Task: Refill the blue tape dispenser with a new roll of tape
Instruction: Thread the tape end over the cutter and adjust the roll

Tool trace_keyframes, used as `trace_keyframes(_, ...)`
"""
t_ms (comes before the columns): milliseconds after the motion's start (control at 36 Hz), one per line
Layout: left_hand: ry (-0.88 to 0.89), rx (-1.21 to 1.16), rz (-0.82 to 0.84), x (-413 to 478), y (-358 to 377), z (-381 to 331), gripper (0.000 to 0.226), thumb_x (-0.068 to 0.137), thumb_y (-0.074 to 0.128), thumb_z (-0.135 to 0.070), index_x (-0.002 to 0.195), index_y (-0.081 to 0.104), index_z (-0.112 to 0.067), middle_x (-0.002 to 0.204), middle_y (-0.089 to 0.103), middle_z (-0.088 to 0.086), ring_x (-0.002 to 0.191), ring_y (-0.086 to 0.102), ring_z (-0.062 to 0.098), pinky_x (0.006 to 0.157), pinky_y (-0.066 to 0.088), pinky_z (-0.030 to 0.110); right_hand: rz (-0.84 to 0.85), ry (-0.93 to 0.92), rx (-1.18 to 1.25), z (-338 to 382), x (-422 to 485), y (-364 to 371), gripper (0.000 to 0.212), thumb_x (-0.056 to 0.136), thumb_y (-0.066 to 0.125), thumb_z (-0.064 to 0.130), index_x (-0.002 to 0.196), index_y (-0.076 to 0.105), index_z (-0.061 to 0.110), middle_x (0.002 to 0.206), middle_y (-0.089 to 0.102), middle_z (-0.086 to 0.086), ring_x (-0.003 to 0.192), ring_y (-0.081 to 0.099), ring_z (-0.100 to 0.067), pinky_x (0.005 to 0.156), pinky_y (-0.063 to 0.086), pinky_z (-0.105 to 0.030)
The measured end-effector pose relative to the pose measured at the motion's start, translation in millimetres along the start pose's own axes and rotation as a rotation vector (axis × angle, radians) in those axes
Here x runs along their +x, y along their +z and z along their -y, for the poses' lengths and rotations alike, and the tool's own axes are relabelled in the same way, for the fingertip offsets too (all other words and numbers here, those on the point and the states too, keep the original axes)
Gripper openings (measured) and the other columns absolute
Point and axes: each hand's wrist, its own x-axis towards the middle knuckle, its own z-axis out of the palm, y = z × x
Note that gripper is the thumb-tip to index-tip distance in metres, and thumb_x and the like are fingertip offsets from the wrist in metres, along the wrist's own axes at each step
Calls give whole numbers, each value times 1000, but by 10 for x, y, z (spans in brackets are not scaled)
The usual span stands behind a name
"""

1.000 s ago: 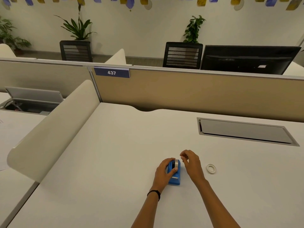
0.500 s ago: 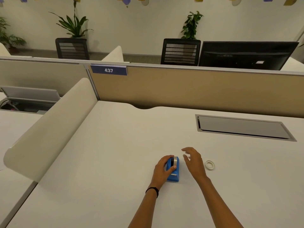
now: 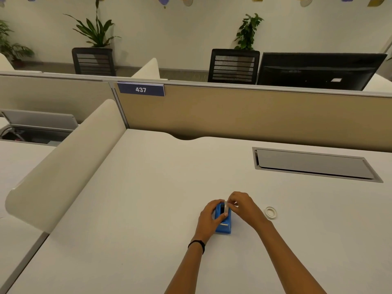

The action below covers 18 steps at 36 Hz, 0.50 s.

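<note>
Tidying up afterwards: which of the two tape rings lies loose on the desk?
The thin white ring right of the right hand, flat and untouched. The other roll stands upright in the blue dispenser, with the right hand pinching it.

Beyond the right hand (image 3: 244,206), a grey cable hatch (image 3: 314,164) sits in the bench (image 3: 148,209); farther, a beige partition (image 3: 233,115) marked 437.

Softly and evenly lit from overhead, in a warm, slightly yellow tone; moderately bright. Faintly shadowed on the desk (image 3: 127,230) close under the left hand (image 3: 209,217) and right hand (image 3: 244,206), and along the foot of the side divider (image 3: 63,166). Bowed toward the edges by the wide lens, plainly so along the partition rail (image 3: 275,87). Soft and smeared around the blue tape dispenser (image 3: 223,228) and tape roll (image 3: 227,207).
</note>
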Motion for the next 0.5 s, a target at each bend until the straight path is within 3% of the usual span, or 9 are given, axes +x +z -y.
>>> trace_keyframes(194,0,10,8,7,1,9,43,85,65,-30,126,50,-23,129,56,-4,114,52,7,99,41,19,40,-24,-45,41,26,-17,12,86,60,14,86,66,3,95,63,-14,80,60,-23,77,53,-33)
trace_keyframes(278,0,7,6,8,4,11,44,86,64,-29,126,50,-21,129,56,-3,115,52,10,102,42,25,87,-35,-118,75,55,-29,14,87,58,15,88,65,3,97,62,-13,83,60,-23,77,51,-31)
trace_keyframes(500,5,12,3,14,1,2,43,85,65,-29,126,52,-21,127,58,-3,113,53,10,101,42,25,248,5,-277,190,171,-89,17,87,57,12,92,65,-2,103,59,-16,85,60,-27,79,50,-36)
